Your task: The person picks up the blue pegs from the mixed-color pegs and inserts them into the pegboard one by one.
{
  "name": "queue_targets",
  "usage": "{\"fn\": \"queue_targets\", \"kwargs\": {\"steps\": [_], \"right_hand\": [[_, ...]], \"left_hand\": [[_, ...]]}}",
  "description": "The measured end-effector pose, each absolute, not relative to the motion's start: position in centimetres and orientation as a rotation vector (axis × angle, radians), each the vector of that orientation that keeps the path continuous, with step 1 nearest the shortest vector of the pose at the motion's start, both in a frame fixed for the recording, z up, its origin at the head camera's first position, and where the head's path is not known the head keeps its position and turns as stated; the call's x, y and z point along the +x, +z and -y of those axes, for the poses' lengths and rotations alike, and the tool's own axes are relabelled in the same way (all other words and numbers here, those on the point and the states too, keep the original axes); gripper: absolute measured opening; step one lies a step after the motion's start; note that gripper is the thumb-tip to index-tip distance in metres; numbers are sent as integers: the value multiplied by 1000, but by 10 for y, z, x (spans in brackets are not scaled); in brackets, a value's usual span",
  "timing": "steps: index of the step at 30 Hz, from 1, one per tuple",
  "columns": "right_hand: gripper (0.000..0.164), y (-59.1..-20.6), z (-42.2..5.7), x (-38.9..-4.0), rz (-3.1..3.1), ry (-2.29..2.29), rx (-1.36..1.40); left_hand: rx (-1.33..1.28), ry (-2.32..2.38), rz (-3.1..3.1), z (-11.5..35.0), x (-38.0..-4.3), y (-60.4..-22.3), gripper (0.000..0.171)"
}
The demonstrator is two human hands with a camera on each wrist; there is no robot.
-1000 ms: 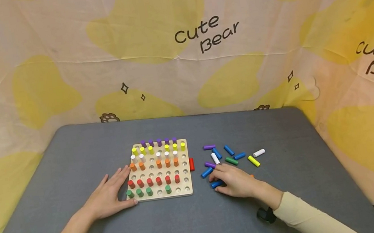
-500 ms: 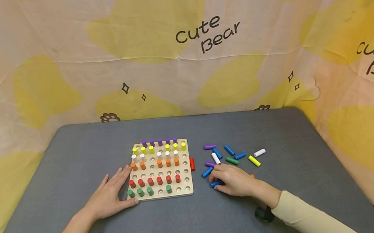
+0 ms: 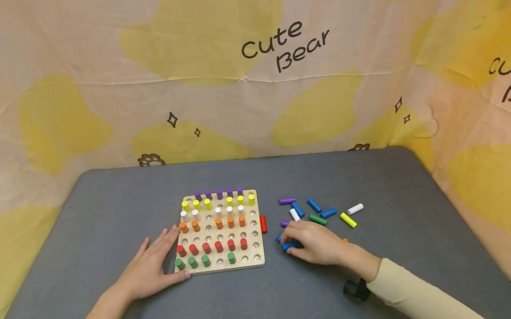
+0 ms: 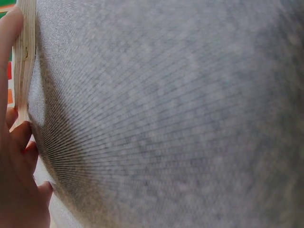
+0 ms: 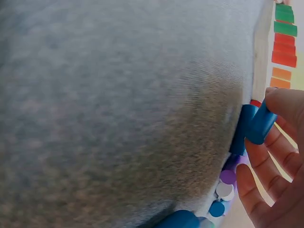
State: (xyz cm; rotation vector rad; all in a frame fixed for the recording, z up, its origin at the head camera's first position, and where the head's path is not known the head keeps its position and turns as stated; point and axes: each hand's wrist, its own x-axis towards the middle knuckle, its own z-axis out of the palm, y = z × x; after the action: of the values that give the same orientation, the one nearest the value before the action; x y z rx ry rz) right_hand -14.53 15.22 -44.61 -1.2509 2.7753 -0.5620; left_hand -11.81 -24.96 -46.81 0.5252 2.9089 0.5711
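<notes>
My right hand (image 3: 316,240) pinches a blue peg (image 3: 290,245) between thumb and fingers, right of the wooden pegboard (image 3: 250,264). In the right wrist view this peg (image 5: 262,124) tilts in front of another blue peg (image 5: 241,130). My left hand (image 3: 150,270) lies at the board's left side, fingers extended along the edge and thumb on the front left corner. Upright pegs stand in colour rows on the board: purple, yellow, white, orange, red and green. Between the orange and red rows runs a line of bare holes.
Loose pegs lie right of the board, among them a green peg (image 3: 317,220), a yellow peg (image 3: 348,220) and a white peg (image 3: 355,209). A red piece (image 3: 263,224) lies against the board's right edge. A patterned cloth (image 3: 248,101) hangs behind the grey table (image 3: 237,313).
My right hand has shifted slightly left and away from me, carrying the blue peg with it. My left hand stays at the board's edge.
</notes>
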Motion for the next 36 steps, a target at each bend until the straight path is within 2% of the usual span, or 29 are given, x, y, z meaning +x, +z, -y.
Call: {"fn": "queue_targets", "kwargs": {"steps": [9, 20, 36], "right_hand": [[17, -440, -149, -151, -2779, -759, -1133], [19, -435, -134, -159, -2782, -974, -1117], [18, -433, -100, -174, -2697, -1068, -1091]], "left_hand": [[553, 582, -2939, 248, -116, -468, 105], [540, 592, -2933, 249, -115, -468, 105], [528, 600, -2927, 246, -114, -466, 105]]}}
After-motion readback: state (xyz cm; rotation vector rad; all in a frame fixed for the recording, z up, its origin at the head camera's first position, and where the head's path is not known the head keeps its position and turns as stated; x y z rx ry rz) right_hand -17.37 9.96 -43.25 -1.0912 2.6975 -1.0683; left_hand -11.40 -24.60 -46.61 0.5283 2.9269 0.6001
